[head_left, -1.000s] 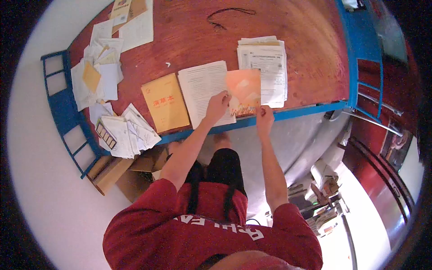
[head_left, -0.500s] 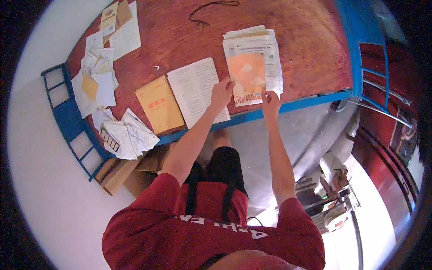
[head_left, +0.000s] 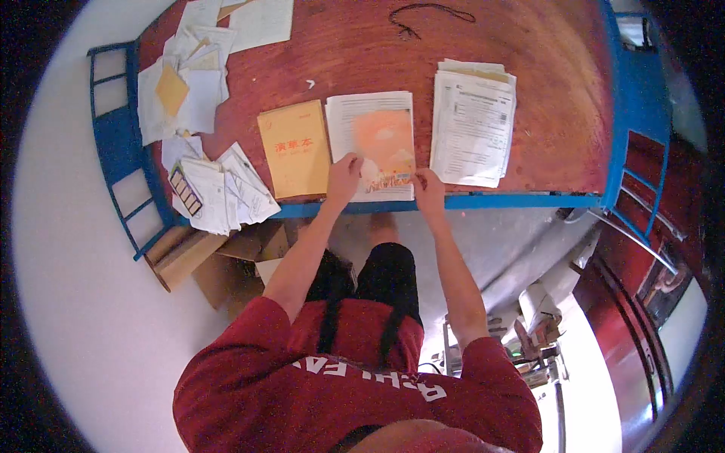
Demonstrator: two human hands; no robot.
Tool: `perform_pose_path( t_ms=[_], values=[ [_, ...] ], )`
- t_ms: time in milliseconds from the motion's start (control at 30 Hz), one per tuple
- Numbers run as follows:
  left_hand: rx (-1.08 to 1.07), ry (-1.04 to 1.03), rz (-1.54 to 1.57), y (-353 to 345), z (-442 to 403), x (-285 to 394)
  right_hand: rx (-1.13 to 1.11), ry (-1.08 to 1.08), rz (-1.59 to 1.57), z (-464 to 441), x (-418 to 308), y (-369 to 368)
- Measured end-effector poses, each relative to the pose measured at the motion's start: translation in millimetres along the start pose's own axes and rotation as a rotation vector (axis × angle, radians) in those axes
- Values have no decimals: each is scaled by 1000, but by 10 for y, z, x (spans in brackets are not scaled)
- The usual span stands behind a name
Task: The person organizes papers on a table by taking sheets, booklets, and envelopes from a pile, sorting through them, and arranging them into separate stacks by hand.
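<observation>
An orange booklet [head_left: 387, 147] with white clouds and a row of small figures along its bottom is held over a stack of printed sheets [head_left: 343, 113]. My left hand [head_left: 345, 177] pinches its lower left edge. My right hand [head_left: 429, 187] grips the lower right corner with closed fingers. Whether the booklet touches the sheets beneath, I cannot tell. To the left of that stack lies a yellow exercise book [head_left: 294, 151] with red characters on its cover. A thicker pile of printed papers [head_left: 472, 128] lies to the right of my right hand.
Loose papers [head_left: 198, 102] and more folded sheets [head_left: 226, 192] heap up at the reddish table's [head_left: 551, 113] left end. A dark cord [head_left: 430, 7] lies at the back. Blue metal rails [head_left: 529, 201] edge the table. A cardboard box [head_left: 226, 272] stands below on the left.
Both hands have carried the orange booklet leftward, from over the right-hand pile of papers to over the middle stack of sheets. The camera view has also shifted.
</observation>
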State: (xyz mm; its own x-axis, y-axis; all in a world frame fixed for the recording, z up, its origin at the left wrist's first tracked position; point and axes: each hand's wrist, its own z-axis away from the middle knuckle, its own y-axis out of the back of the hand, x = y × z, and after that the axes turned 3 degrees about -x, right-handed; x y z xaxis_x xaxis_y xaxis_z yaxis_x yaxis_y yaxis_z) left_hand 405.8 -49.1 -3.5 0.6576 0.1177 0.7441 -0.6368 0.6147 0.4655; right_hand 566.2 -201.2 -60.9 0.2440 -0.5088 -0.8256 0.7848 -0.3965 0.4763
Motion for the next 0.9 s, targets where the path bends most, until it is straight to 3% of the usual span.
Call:
perform_pose_path(
  t_ms=[67,100,200,267,367,567,600,667,733,767,900],
  values=[
    [41,24,-91,183,57,-210,-111,37,25,-28,8,-234],
    [138,-30,-138,272,97,-286,-103,178,59,-53,-67,-334],
    [246,-72,-183,591,188,-475,-220,73,103,-14,-284,-660],
    [257,-59,-179,814,228,-529,-198,156,60,-19,-389,-889],
    [215,152,-198,1088,238,-662,-253,118,-119,-29,-715,-1149],
    [437,-42,-252,1246,108,-1215,-362,16,287,-66,-949,-1550],
    [456,-25,-248,1307,137,-1228,-300,43,362,-80,-1027,-1554],
    [343,35,-107,1430,192,-1181,-256,87,442,-90,-1202,-1589],
    [445,-9,-60,1521,233,-1269,-241,10,332,-93,-1360,-1643],
    [442,27,-31,1578,270,-1314,-248,110,324,-86,-1417,-1696],
    [558,180,202,1876,431,-1640,-348,136,344,-71,-1431,-2214]
  ],
)
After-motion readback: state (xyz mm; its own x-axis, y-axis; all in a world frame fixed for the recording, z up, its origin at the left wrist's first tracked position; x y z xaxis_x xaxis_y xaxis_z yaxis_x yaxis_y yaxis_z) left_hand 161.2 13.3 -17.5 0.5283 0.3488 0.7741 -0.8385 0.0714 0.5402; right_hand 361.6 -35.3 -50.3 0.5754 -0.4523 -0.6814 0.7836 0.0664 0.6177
